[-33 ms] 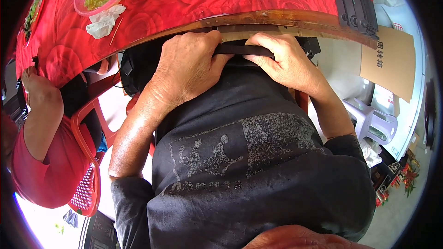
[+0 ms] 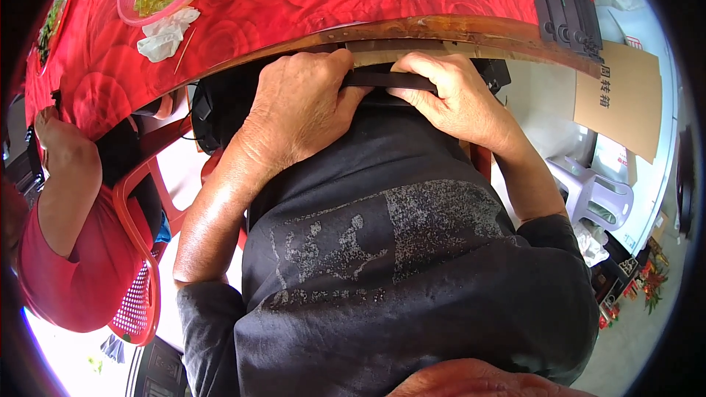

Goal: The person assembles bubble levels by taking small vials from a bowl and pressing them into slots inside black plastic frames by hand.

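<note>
A flat black strip stretches between my two hands, just below the table's wooden edge and above my lap. My left hand is closed on its left end, the thumb pointing inward and the other fingers curled out of sight. At the opposite end, my right hand pinches the strip between thumb and forefinger. What lies under the strip is dark and hard to make out against my black shirt.
A red rose-patterned cloth covers the table. On it are a pink basket of yellow-green clear pieces, crumpled tissue and several black strips. A co-worker's arm is at left; cardboard and a pale stool stand right.
</note>
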Motion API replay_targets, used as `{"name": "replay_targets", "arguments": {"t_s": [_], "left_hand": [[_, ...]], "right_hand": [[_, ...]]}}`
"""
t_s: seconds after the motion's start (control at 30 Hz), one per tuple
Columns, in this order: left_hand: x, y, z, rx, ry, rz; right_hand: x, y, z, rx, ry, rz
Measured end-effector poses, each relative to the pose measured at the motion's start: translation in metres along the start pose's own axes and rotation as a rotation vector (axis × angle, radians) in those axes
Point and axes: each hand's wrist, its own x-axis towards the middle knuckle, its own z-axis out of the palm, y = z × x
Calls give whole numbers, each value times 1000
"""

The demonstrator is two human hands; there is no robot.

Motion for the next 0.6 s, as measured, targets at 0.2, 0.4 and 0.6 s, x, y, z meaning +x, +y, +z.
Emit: {"name": "replay_targets", "arguments": {"t_s": [0.2,0.4,0.6], "left_hand": [[0,0,4,2,-42,-11],[1,4,7,19,10,22],[2,6,11,15,14,29]], "right_hand": [[1,-2,0,3,-2,10],[2,-4,2,-13,0,37],[4,-3,0,-10,-36,20]]}}
